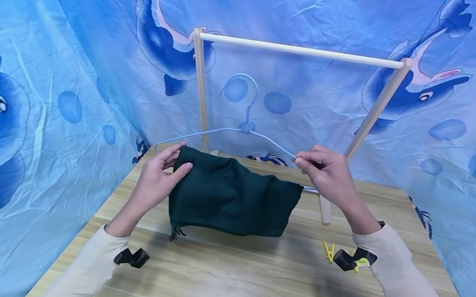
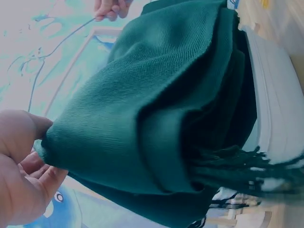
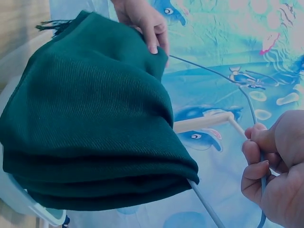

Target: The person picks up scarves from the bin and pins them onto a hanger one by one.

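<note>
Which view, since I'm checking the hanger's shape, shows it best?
The head view: there the hanger shows most fully, hook included. Left wrist shows it thin and faint; right wrist, its bar leaving the cloth, one end cropped.

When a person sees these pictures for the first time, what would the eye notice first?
Probably the green scarf, draped over the hanger between the left hand and the right hand. Then perhaps the cartoon dolphins on the blue backdrop, and the pale rack standing behind the scarf.
</note>
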A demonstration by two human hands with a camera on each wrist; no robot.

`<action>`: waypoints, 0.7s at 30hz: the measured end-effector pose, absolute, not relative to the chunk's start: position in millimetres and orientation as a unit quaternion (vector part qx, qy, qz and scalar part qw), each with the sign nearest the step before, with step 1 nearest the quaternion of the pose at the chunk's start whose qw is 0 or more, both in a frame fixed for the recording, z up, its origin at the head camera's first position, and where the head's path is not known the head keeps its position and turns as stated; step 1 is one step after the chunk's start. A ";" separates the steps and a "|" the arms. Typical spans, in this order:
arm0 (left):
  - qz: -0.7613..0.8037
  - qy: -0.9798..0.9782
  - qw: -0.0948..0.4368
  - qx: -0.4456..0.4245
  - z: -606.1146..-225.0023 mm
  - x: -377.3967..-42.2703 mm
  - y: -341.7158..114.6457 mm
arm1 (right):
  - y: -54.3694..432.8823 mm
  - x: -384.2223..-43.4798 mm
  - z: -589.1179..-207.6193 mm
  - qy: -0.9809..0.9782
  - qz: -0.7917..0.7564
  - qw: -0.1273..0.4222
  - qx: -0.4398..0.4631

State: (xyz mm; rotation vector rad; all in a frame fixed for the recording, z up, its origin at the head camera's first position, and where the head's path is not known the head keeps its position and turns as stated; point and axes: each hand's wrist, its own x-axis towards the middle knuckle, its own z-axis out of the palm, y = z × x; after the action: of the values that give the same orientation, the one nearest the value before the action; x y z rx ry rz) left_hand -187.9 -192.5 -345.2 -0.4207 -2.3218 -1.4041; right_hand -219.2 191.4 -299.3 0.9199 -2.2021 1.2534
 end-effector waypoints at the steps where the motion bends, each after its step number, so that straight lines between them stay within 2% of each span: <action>1: -0.492 -0.833 0.204 -0.150 -345.9 -188.2 -192.9 | 191.8 -219.1 -298.4 -0.796 0.453 0.222 0.334; 8: -0.409 -0.865 0.254 -0.143 -350.4 -191.6 -193.6 | 193.0 -217.9 -296.0 -0.792 0.456 0.220 0.342; 21: -0.328 -0.864 0.335 -0.183 -354.9 -199.5 -197.4 | 192.2 -216.7 -292.5 -0.788 0.454 0.233 0.345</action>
State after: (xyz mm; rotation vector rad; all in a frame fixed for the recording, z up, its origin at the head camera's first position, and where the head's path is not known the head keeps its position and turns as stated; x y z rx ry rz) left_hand -199.5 -197.4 -354.9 -0.4772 -2.2541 -0.8557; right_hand -216.7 192.2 -292.5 0.9488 -2.1645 1.2472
